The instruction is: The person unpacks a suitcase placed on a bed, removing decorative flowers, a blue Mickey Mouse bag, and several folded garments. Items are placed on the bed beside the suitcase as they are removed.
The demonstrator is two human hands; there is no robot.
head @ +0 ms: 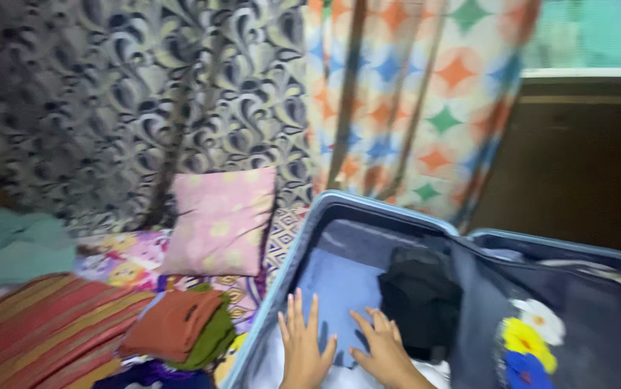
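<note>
A bedroom scene, somewhat blurred: a bed covered in patterned cloth, with a dark swirl-print curtain (145, 94) and a bright diamond-print curtain (411, 94) hanging at the far side. On the near right lies an open pale blue suitcase (303, 245), its lid laid flat to the right. Both hands rest inside it, side by side and near the viewer. The left hand (302, 346) and the right hand (382, 349) lie flat with fingers spread, gripping nothing, palms pressing on a folded blue garment (339, 284), seemingly to flatten it so it sits level. Just right of it sits a black folded item (418, 295). On the bed to the left are a pink pillow (220, 220) and a stack of folded clothes (181, 328), rust over green.
</note>
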